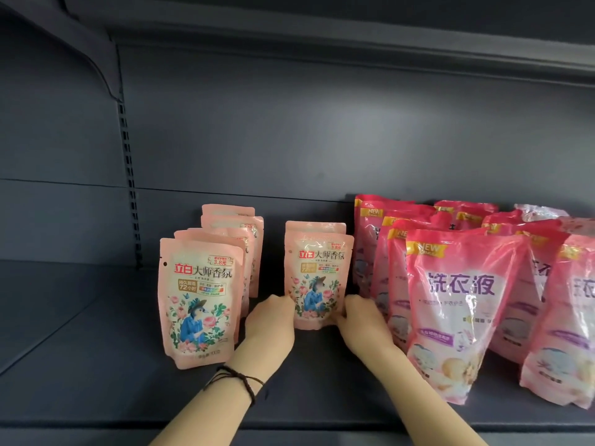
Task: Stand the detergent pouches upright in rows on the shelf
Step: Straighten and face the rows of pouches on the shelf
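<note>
Two hands low on one small pale-pink pouch [317, 278], one at each side. At its lower left edge the left hand [270, 320], knuckles up, fingers bent toward the foil, tips hidden behind the hand itself. At its lower right corner the right hand [363, 320], fingers stretched forward onto the edge. Cannot tell for either hand whether pinching the pouch or only pressing against it from the side. Pouch upright on the dark grey shelf [96, 365], roughly mid-depth, printed face forward, flower-and-figure picture plainly readable. Just behind it a second pouch [315, 226] of the same kind, also upright, only its top strip showing above the first. Further left, apart from the left hand, a left row [199, 304] of about five matching pouches, all upright, one behind another, the front one closest to the shelf's front edge and the rest stepping back and a little rightward. On the right, just beside the right hand, larger pouches [457, 310] in deeper pink with purple lettering and yellow NEW flags, standing in several rows, some leaning slightly. Dark cord bracelet [238, 378] round the left wrist. At the rear a plain grey back panel [289, 123], with a slotted upright [128, 175] toward the left.
</note>
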Available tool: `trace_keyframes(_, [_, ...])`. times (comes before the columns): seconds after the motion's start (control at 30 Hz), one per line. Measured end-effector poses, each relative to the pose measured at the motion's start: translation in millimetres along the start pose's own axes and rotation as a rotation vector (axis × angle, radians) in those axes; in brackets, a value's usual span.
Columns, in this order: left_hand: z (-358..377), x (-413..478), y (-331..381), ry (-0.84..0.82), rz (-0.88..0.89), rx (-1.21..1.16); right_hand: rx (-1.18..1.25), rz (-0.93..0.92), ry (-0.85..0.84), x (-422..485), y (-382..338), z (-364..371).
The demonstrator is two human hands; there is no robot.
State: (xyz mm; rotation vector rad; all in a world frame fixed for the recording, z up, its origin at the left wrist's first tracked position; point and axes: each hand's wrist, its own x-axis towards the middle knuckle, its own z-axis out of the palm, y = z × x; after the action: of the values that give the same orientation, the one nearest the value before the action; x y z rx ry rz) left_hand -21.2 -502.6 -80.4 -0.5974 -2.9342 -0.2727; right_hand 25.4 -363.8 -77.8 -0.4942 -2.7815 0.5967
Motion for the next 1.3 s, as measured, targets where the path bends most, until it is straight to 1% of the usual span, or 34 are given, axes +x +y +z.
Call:
trace_keyframes(0.07, [-2.8,-6.3,1.5,-0.004,0.001,0.038,-0.078,-0.033,-0.042,-7.6,-3.0,-6.7])
trace_keyframes(0.13, [-9.9,-21.7,3.7,0.032,0.033,0.095,-0.208,-0.111,-0.094,-19.4,-6.6,-14.5])
trace_keyframes(0.23, [-30.6,-53.2,-2.8,0.194,0.183,0.232,-0.354,-0.292,-0.124,-34.3,-12.2,-32.3])
trace_keyframes(0.27, [-38.1,-62.1,-9.9,0.215,0.239,0.267,-0.387,-0.332,-0.128,-38.7,-15.5,-40.3])
trace_keyframes(0.33, [-51.7,-74.9,-28.3,0.198,0.314,0.314,-0.431,-0.393,-0.136,-47.0,-24.3,-56.5])
trace_keyframes(0.43, [-66.6,-92.6,-61.7,0.161,0.370,0.377,-0.525,-0.482,-0.118,-61.2,-40.6,-69.9])
trace_keyframes(0.53, [-80.3,-113.4,-95.5,0.223,0.418,0.395,-0.639,-0.531,-0.089,-78.1,-62.4,-66.5])
trace_keyframes(0.6, [-91.2,-122.7,-119.0,0.244,0.456,0.409,-0.664,-0.546,-0.059,-88.9,-81.7,-58.0])
trace_keyframes(0.67, [-98.6,-126.4,-145.3,0.274,0.528,0.444,-0.638,-0.559,-0.025,-98.3,-105.5,-47.3])
trace_keyframes(0.77, [-111.1,-129.2,-176.4,0.292,0.508,0.430,-0.559,-0.600,0.006,-109.8,-141.4,-27.7])
trace_keyframes(0.8, [-112.4,-128.4,-185.9,0.336,0.484,0.433,-0.550,-0.619,0.017,-112.7,-152.4,-21.9])
trace_keyframes(0.87, [-113.4,-121.0,-208.0,0.405,0.451,0.497,-0.555,-0.640,0.043,-116.1,-171.2,-14.5])
trace_keyframes(0.97, [-126.2,-102.3,-224.4,0.399,0.451,0.587,-0.608,-0.637,0.068,-113.0,-189.8,-19.1])
trace_keyframes(1.03, [-134.7,-85.0,-228.1,0.453,0.451,0.514,-0.621,-0.609,0.125,-104.4,-195.9,-30.2])
trace_keyframes(1.1, [-139.0,-69.7,-225.7,0.519,0.428,0.327,-0.567,-0.559,0.224,-91.0,-196.3,-41.4])
trace_keyframes(1.13, [-138.5,-63.1,-222.5,0.535,0.401,0.212,-0.501,-0.528,0.276,-83.1,-195.2,-44.7])
trace_keyframes(1.2, [-131.6,-53.0,-213.5,0.501,0.321,-0.052,-0.301,-0.470,0.372,-67.8,-189.6,-43.4])
trace_keyframes(1.3, [-108.1,-44.0,-199.6,0.405,0.216,-0.464,0.130,-0.371,0.468,-51.7,-175.1,-22.2])
